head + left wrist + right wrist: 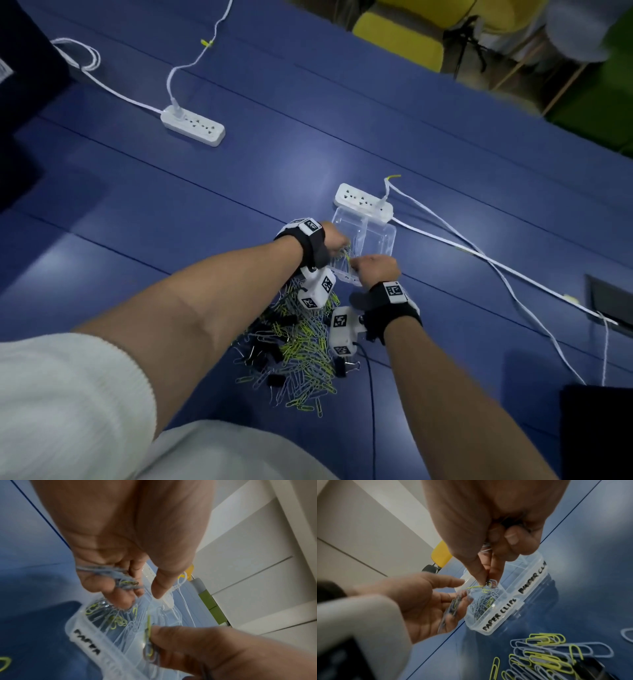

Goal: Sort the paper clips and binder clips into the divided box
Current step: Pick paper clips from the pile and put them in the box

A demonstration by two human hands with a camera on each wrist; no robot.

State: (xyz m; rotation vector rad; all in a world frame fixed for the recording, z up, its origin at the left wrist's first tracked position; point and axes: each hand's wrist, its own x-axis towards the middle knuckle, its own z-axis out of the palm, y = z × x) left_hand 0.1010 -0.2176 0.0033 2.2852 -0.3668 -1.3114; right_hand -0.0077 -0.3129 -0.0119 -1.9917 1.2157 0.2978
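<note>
A clear divided box (390,236) lies on the blue table, its wall labelled "PAPER CLIPS" (500,614) and "BINDER CLIPS". The paper clip compartment holds several grey and yellow clips (486,599). My left hand (334,240) hovers over that compartment's left edge, its fingers curled round a bunch of grey paper clips (111,576). My right hand (373,267) pinches a few yellow and grey paper clips (149,635) between thumb and finger (487,582), just above the same compartment. A mixed pile of paper clips (301,346) and black binder clips (270,356) lies nearer to me.
Two white power strips (193,125) (363,202) lie on the table, the nearer one touching the box's far end. White cables (479,253) run off to the right towards a dark panel (609,301). Yellow chairs (397,31) stand beyond the far edge.
</note>
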